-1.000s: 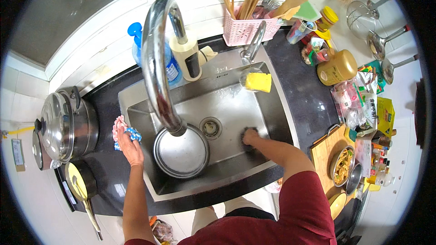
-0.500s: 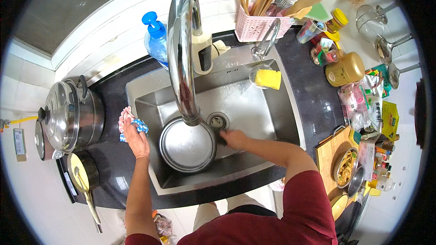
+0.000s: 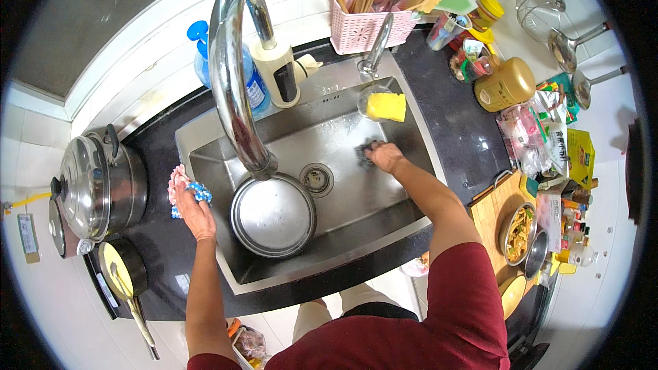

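Note:
Inside the steel sink (image 3: pixel 267 277), my right hand (image 3: pixel 387 157) is closed around a dark grey scouring pad (image 3: pixel 364 153). It presses the pad against the basin's floor, right of the drain (image 3: pixel 317 179). On the black counter left of the basin, my left hand (image 3: pixel 194 214) lies with fingers stretched over a bunched pink and blue-and-white cloth (image 3: pixel 201 192). A round metal pot or lid (image 3: pixel 274 216) sits in the sink's left part, under the tall curved faucet (image 3: pixel 229 75). At the far right corner hangs a yellow sponge (image 3: pixel 386 106) on a clear holder.
A large lidded steamer pot (image 3: pixel 103 181) and a pan with a yellow inside (image 3: pixel 118 270) stand left. Behind the sink are a blue pump bottle (image 3: pixel 255 85) and a pink utensil basket (image 3: pixel 363 31). At right, a wooden board (image 3: pixel 488 216) bears a bowl of food (image 3: pixel 519 234).
My right hand has moved away from beside the drain, farther right and back across the basin floor, with the scouring pad. The left hand stays on the cloth. The whole view has shifted slightly.

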`<state>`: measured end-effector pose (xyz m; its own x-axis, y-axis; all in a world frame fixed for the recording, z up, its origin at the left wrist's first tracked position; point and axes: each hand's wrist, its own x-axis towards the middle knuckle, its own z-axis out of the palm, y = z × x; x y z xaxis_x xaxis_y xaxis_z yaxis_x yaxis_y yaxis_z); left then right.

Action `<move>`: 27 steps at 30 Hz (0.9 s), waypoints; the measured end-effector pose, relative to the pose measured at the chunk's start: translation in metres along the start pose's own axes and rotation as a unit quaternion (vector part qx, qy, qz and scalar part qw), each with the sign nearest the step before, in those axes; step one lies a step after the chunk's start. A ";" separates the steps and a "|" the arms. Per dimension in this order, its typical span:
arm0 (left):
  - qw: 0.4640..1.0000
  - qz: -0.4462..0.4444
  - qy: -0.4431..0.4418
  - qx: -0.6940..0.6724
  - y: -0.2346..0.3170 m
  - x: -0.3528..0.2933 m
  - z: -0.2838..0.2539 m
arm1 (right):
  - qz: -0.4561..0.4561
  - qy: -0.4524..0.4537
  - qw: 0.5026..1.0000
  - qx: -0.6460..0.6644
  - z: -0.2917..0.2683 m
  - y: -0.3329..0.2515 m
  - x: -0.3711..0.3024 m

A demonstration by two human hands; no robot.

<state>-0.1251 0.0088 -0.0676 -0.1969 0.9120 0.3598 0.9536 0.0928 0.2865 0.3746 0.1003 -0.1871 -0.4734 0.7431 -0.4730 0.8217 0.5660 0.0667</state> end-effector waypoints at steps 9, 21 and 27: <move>1.000 -0.005 0.007 -0.023 -0.004 -0.001 0.004 | 0.079 -0.200 0.976 0.014 0.099 -0.022 -0.058; 1.000 -0.017 0.009 -0.009 0.001 -0.001 -0.001 | 0.150 -0.046 0.912 0.380 0.010 -0.165 0.043; 1.000 0.000 -0.007 0.005 -0.008 -0.003 0.002 | 0.239 0.052 0.907 0.343 -0.045 -0.121 0.026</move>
<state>-0.1314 0.0058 -0.0727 -0.1930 0.9177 0.3473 0.9558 0.0958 0.2780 0.2480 0.0671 -0.1676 -0.0099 0.8946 -0.4468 0.9281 -0.1581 -0.3371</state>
